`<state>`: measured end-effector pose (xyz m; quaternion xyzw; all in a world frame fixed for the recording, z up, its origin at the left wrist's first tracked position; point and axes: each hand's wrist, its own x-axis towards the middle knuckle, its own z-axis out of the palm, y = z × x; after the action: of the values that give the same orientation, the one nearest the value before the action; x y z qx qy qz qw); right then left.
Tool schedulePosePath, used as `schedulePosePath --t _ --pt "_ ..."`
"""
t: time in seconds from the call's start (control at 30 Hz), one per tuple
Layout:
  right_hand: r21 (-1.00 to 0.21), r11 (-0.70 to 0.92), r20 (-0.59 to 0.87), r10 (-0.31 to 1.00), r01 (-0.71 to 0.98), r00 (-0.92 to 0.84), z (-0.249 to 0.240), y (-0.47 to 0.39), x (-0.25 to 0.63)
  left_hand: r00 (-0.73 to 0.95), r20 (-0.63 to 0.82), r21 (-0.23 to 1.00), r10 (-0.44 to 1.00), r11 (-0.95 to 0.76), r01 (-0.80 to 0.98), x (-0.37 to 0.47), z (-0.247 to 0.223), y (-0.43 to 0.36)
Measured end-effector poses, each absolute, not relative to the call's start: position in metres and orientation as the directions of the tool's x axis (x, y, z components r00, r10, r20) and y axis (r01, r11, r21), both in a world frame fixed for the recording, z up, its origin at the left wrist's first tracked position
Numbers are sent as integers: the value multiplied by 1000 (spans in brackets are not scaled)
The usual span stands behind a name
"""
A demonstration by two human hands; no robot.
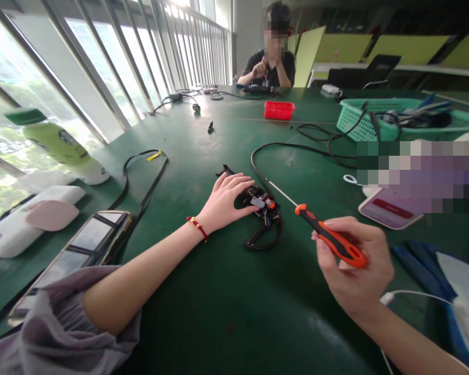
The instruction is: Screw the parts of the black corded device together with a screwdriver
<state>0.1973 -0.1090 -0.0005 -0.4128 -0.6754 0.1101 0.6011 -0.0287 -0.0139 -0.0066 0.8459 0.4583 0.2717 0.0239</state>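
Observation:
My left hand point(227, 202), with a red beaded bracelet at the wrist, rests over a black device point(263, 202) on the green table point(219, 312). Its thumb and fingers press on the device, whose open side shows small parts and blue and yellow wires. A black cable runs from the device and loops beside it. My right hand point(355, 265) is closed around the orange and black handle of a screwdriver point(336, 242). The screwdriver's thin metal shaft points up and left, its tip just above the device and apart from my left hand.
A bottle point(62, 146), a phone point(72, 255) and a white case point(58, 195) lie left. Farther back are a red tray point(279, 110) and a seated person point(271, 57). Right are a green basket point(357, 125) with cables, another phone point(393, 208) and blue material point(426, 265).

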Motion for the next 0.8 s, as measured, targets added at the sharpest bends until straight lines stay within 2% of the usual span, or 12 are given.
schedulePosePath --t 0.2,0.43,0.63,0.8 --pt "-544 632 755 656 551 -7 5 -111 200 225 496 226 839 -375 899 -13 -11 -15" --pt "-576 621 757 651 531 59 6 -108 205 304 468 245 830 -452 858 -13 -10 -16" --pt "-595 636 742 670 492 30 3 -107 203 250 490 206 835 -390 898 -10 -8 -19" --pt "-566 669 768 640 483 13 3 -106 205 271 493 163 827 -394 905 -10 -7 -20"
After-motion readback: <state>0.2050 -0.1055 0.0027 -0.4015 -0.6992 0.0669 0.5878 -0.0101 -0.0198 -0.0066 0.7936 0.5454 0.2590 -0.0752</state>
